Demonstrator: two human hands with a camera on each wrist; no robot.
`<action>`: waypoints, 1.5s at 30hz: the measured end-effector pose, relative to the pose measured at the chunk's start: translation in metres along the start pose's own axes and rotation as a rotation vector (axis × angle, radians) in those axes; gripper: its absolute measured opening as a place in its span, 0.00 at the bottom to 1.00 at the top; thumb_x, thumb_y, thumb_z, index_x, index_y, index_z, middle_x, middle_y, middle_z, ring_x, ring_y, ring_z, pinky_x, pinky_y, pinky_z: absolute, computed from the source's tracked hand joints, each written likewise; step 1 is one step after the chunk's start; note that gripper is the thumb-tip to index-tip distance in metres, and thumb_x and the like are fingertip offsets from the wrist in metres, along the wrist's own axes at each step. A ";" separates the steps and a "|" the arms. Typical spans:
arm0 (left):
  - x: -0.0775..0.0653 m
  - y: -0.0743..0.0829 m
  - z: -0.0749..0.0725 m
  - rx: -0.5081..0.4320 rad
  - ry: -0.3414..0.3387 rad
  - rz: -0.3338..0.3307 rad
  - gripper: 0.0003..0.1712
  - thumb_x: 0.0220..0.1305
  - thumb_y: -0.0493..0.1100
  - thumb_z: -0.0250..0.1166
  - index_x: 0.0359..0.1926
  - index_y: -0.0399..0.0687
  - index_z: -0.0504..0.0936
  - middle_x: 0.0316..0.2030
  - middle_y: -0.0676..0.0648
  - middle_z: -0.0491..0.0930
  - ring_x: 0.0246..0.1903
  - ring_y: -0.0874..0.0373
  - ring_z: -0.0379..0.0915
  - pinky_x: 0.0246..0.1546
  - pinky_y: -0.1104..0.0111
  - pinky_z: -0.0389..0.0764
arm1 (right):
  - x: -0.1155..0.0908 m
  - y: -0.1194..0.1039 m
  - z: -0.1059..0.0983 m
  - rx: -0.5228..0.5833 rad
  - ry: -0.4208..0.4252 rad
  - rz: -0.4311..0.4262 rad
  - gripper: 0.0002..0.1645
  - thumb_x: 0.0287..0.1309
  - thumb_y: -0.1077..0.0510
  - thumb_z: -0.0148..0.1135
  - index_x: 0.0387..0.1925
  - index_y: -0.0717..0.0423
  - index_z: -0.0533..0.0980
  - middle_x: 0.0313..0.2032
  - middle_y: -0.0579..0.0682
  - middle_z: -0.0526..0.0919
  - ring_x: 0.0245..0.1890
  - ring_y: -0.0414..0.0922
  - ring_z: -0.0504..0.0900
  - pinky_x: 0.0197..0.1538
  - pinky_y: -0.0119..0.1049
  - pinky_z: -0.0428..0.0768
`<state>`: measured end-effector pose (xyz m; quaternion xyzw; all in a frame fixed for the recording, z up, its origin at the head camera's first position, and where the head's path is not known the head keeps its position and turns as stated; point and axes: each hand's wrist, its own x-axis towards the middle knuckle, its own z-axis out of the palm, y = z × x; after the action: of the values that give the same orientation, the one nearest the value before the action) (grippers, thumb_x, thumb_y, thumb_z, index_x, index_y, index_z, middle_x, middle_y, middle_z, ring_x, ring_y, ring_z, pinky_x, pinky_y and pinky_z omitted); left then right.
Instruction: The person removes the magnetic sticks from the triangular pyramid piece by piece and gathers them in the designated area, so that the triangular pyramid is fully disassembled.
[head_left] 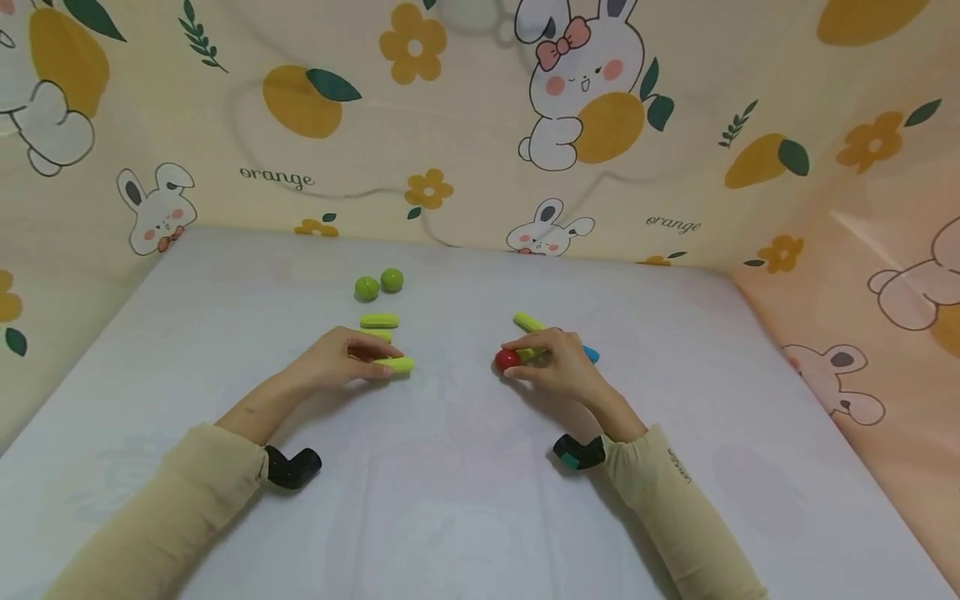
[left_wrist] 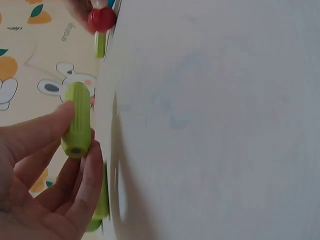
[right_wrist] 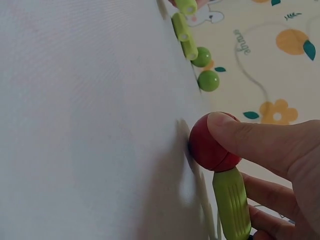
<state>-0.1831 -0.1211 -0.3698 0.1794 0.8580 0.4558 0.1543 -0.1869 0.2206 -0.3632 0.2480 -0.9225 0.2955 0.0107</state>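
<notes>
Head: one red ball [head_left: 507, 360], two green balls [head_left: 367, 288].

A broad, white-topped bench [head_left: 450, 483] is carrying two green balls [head_left: 367, 288] sitting close together left of centre, two yellow-green sticks [head_left: 379, 320] lying just nearer the viewer, and, farther right, another yellow-green stick [head_left: 528, 322] lying near a partly hidden blue piece [head_left: 591, 354].

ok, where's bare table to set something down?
Free: table between left sleeve and right sleeve; strip between green stick in left hand and red ball. Crowded: beyond left hand, two green sticks, green balls; around right hand, blue piece, green piece.
</notes>
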 end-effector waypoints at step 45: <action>-0.003 0.002 -0.012 0.158 0.230 0.018 0.14 0.55 0.34 0.68 0.44 0.34 0.83 0.43 0.36 0.81 0.45 0.43 0.76 0.46 0.55 0.79 | 0.001 -0.026 0.022 0.012 -0.018 -0.012 0.23 0.47 0.52 0.75 0.47 0.51 0.83 0.43 0.45 0.87 0.46 0.47 0.78 0.51 0.50 0.64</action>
<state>-0.1851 -0.1298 -0.3614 0.1452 0.9016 0.4058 0.0362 -0.1726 0.1897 -0.3669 0.2565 -0.9193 0.2986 0.0028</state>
